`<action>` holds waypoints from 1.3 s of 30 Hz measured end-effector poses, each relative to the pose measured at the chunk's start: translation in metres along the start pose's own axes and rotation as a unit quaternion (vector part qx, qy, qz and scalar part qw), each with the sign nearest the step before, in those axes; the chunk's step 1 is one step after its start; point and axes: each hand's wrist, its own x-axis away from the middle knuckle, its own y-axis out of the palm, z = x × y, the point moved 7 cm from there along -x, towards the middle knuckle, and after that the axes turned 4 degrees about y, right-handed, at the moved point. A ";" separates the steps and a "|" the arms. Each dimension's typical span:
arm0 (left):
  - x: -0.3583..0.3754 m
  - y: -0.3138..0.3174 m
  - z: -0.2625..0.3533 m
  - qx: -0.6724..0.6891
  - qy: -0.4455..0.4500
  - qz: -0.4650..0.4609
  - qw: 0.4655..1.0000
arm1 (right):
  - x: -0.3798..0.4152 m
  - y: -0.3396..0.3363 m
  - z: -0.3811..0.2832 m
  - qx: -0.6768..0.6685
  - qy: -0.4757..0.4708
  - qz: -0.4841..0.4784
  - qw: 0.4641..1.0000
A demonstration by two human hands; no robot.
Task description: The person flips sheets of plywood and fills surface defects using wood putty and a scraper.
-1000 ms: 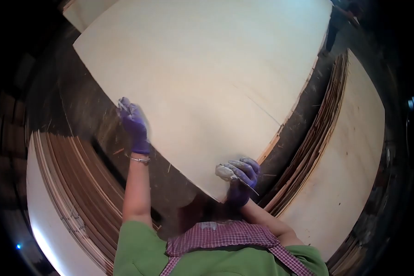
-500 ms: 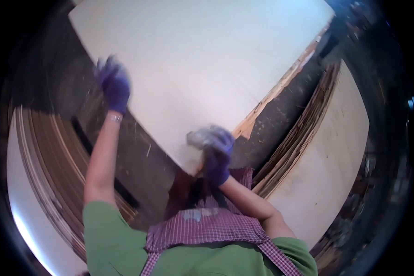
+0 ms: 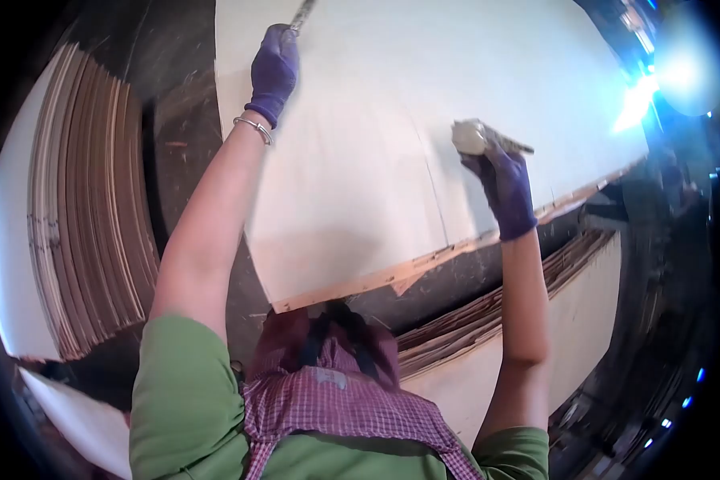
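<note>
While both arms were stretched out over the work, the scene stood as follows.

Left hand: the left hand (image 3: 274, 70), in a purple glove, was raised to the far left part of the pale veneer sheet (image 3: 424, 96), its fingers closed round a thin grey tool (image 3: 302, 13) that pointed away toward the far edge of the view; a metal bangle (image 3: 253, 126) sat on the wrist.

Right hand: the right hand (image 3: 506, 180), also gloved in purple, was held over the right half of the sheet, clamped on a whitish lump of putty (image 3: 470, 137) with a thin blade (image 3: 514, 145) sticking out to the right beside it.

Hands together: they were well apart, one near each side of the sheet.

Veneer sheet: it lay flat and wide across the far middle of the view, its near edge ragged and orange-brown, with a fine dark crack running from that edge up toward the putty.

Left side: a stack of brown veneer (image 3: 88, 200) stood with its layered edges showing.

Right near side: another stack of sheets (image 3: 552, 312) lay lower, just beyond the near edge of the pale sheet.

Person: a green shirt (image 3: 184, 400) and a checked apron (image 3: 336, 400) filled the near foreground.
</note>
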 end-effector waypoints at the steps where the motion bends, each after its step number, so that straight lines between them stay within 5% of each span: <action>1: 0.000 0.005 0.003 0.038 -0.036 -0.034 0.998 | -0.023 0.014 -0.014 0.062 -0.056 -0.030 0.996; 3: 0.004 0.009 0.007 0.074 -0.080 -0.059 0.992 | -0.069 0.022 -0.021 0.267 -0.140 -0.017 0.953; 4: 0.003 0.008 0.013 0.038 -0.059 -0.063 0.996 | -0.086 0.028 -0.022 0.268 -0.134 -0.027 0.954; 6: 0.001 0.006 0.021 -0.003 -0.044 -0.065 0.997 | -0.111 0.048 -0.031 0.456 -0.204 -0.039 0.866; 11: 0.005 0.008 0.031 0.016 -0.052 -0.062 0.997 | -0.153 0.074 -0.027 0.514 -0.292 -0.088 0.802; 13: 0.006 0.005 0.033 -0.002 -0.032 -0.044 0.998 | -0.153 0.092 -0.029 0.510 -0.394 -0.146 0.751; 14: 0.006 0.004 0.038 -0.015 -0.008 -0.027 0.999 | -0.163 0.082 -0.021 0.523 -0.286 -0.136 0.791; 18: 0.005 0.008 0.029 -0.037 0.000 -0.023 0.999 | -0.140 0.071 -0.015 0.539 -0.218 -0.127 0.804; 20: 0.005 0.009 0.025 -0.049 0.045 -0.017 0.998 | -0.102 0.064 -0.015 0.489 -0.366 -0.161 0.776; 21: 0.005 0.009 0.024 -0.080 0.050 -0.022 0.995 | -0.085 0.049 -0.007 0.435 -0.337 -0.146 0.822; 23: 0.004 0.010 0.023 -0.102 0.031 -0.030 0.994 | -0.030 0.039 -0.004 0.485 -0.403 -0.171 0.757; 27: 0.001 0.012 0.010 -0.102 0.059 -0.030 0.993 | 0.073 0.013 0.020 0.607 -0.323 -0.156 0.709; 31: -0.003 0.017 0.000 -0.230 0.096 -0.067 0.966 | 0.121 -0.037 0.029 0.402 -0.132 -0.146 0.894; 33: -0.006 0.022 0.003 -0.280 0.114 -0.077 0.950 | 0.150 -0.091 0.060 0.046 0.105 -0.106 0.988; 34: -0.007 0.020 0.003 -0.287 0.104 -0.065 0.950 | 0.174 -0.102 0.064 -0.120 0.095 0.021 0.988; 35: -0.012 0.021 0.002 -0.293 0.113 -0.053 0.948 | 0.190 -0.115 0.063 -0.189 0.028 0.039 0.981; 37: -0.024 0.038 0.015 -0.335 0.151 -0.072 0.927 | 0.229 -0.153 0.072 -0.007 -0.034 0.143 0.989; 39: -0.020 0.064 0.053 -0.346 0.202 -0.099 0.911 | 0.260 -0.178 0.099 -0.140 0.022 0.180 0.973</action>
